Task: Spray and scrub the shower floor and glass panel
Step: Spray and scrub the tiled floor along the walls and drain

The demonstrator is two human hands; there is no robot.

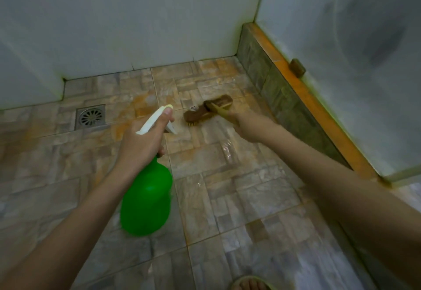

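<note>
My left hand (143,139) grips the neck of a green spray bottle (147,200) with a white trigger head (157,118), its nozzle aimed toward the back wall. My right hand (245,128) holds the pale handle of a brown scrub brush (218,104), whose head rests on the wet, stone-patterned shower floor (227,175). A second brown brush (196,116) lies on the tiles just left of it, bristles showing. The frosted glass panel (353,61) rises on the right above an orange-topped curb (307,98).
A square metal drain (90,117) sits in the floor at left. White tiled walls (136,20) close the back and left. A small brown block (297,66) rests on the curb. Toes in a sandal (249,284) show at the bottom edge.
</note>
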